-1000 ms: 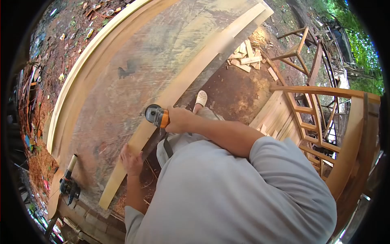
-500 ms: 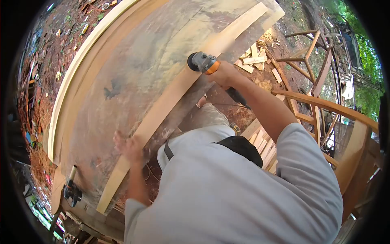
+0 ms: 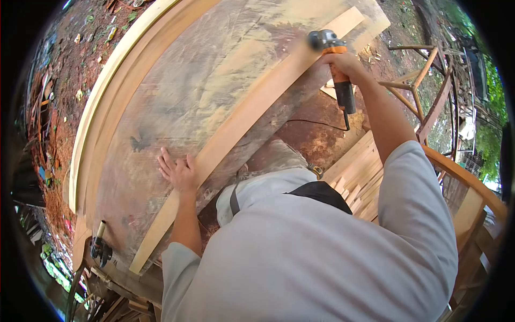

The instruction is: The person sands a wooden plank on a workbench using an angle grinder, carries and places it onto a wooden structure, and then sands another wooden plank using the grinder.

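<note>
My right hand (image 3: 343, 65) is wrapped round an orange and grey angle grinder (image 3: 337, 67). The grinder's blurred disc is over the upper part of a long pale board (image 3: 252, 112), and its black rear end and cord hang toward me. That board runs diagonally across a worn, stained tabletop (image 3: 177, 102). My left hand (image 3: 178, 170), its fingers spread, rests at the board's left edge on the lower half, holding nothing.
Long curved boards (image 3: 115, 88) lie along the table's far left edge. A black clamp (image 3: 100, 249) grips the lower left corner. Wood strips (image 3: 359, 177) are stacked at the right, near wooden frames (image 3: 418, 88). The cord (image 3: 316, 123) trails below the board.
My right hand has carried the grinder up along the board toward its far end. My left hand has lifted off the lower board and moved up, its fingers now spread.
</note>
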Demonstrator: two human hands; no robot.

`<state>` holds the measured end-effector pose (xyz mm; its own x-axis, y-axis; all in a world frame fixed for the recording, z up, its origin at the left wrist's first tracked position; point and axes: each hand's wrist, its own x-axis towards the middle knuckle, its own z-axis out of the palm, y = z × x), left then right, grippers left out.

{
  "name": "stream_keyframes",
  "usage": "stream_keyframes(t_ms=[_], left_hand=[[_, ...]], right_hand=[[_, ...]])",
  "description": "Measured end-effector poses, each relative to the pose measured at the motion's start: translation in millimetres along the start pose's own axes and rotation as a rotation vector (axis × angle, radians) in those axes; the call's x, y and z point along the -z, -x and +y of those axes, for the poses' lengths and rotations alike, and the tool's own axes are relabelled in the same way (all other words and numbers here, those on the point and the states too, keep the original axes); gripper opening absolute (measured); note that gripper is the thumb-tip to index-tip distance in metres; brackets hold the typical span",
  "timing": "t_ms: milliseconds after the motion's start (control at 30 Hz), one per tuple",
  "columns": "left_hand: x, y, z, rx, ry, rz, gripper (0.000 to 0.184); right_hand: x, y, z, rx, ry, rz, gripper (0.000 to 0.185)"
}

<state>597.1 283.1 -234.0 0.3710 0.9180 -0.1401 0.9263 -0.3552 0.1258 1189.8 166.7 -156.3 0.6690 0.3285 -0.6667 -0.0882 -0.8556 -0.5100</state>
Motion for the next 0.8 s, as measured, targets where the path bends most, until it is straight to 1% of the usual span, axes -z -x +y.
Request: stream_keyframes(t_ms=[33, 100, 167, 200, 233, 267, 300, 333, 367, 400, 433, 467, 533, 567, 633, 667, 733, 767, 800], left_hand=[[1, 1, 0, 0.004, -0.002, 0.003, 0.05], [3, 0, 3, -0.007, 0.023, 0.029, 0.05], [1, 0, 1, -0.017, 0.046, 0.051, 0.052], [1, 0, 0, -0.024, 0.063, 0.065, 0.055], [1, 0, 0, -0.031, 0.079, 0.075, 0.055], [1, 0, 0, -0.035, 0.105, 0.093, 0.056], [1, 2, -1, -0.036, 0.129, 0.109, 0.057], [1, 2, -2, -0.039, 0.145, 0.118, 0.057], [2, 2, -3, -0.043, 0.149, 0.124, 0.054], [3, 3, -7, -0.05, 0.15, 0.129, 0.05], [2, 4, -14, -0.061, 0.158, 0.139, 0.05], [-3, 3, -23, -0.092, 0.436, 0.269, 0.046], [-23, -5, -40, -0.145, 0.729, 0.396, 0.043], [-41, -9, -49, 0.069, 1.076, 0.478, 0.041], [-45, -8, -57, 0.294, 1.423, 0.535, 0.039], [-44, -7, -62, 0.377, 1.425, 0.491, 0.04], [-36, -7, -57, 0.445, 1.423, 0.442, 0.041], [-35, -7, -50, 0.275, 1.158, 0.454, 0.04], [-33, -6, -42, 0.113, 0.886, 0.457, 0.04]], right_hand=[[-10, 2, 3, 0.004, -0.001, -0.004, 0.021], [-27, 11, 3, 0.05, -0.046, -0.052, 0.028], [-64, 58, -7, 0.075, 0.156, -0.009, 0.037], [-89, 46, 19, 0.163, 0.179, -0.044, 0.04], [-111, 62, 27, 0.078, 0.161, -0.068, 0.04], [-119, 128, -10, -0.024, 0.155, -0.137, 0.044], [-138, 141, 0, 0.003, 0.165, -0.184, 0.048], [-151, 170, -7, 0.032, 0.28, -0.235, 0.053], [-175, 176, 9, 0.179, 0.355, -0.201, 0.056], [-191, 198, 4, 0.254, 0.418, -0.25, 0.059], [-204, 219, -2, 0.234, 0.438, -0.277, 0.057], [-216, 238, -6, 0.212, 0.455, -0.302, 0.055], [-243, 259, 0, 0.286, 0.443, -0.343, 0.051], [-252, 269, 3, 0.283, 0.437, -0.325, 0.051], [-263, 284, 11, 0.392, 0.482, -0.345, 0.046], [-263, 286, 18, 0.388, 0.477, -0.334, 0.046], [-261, 284, 26, 0.427, 0.511, -0.31, 0.042], [-253, 276, 28, 0.424, 0.502, -0.305, 0.042], [-236, 266, 32, 0.416, 0.418, -0.305, 0.042]])
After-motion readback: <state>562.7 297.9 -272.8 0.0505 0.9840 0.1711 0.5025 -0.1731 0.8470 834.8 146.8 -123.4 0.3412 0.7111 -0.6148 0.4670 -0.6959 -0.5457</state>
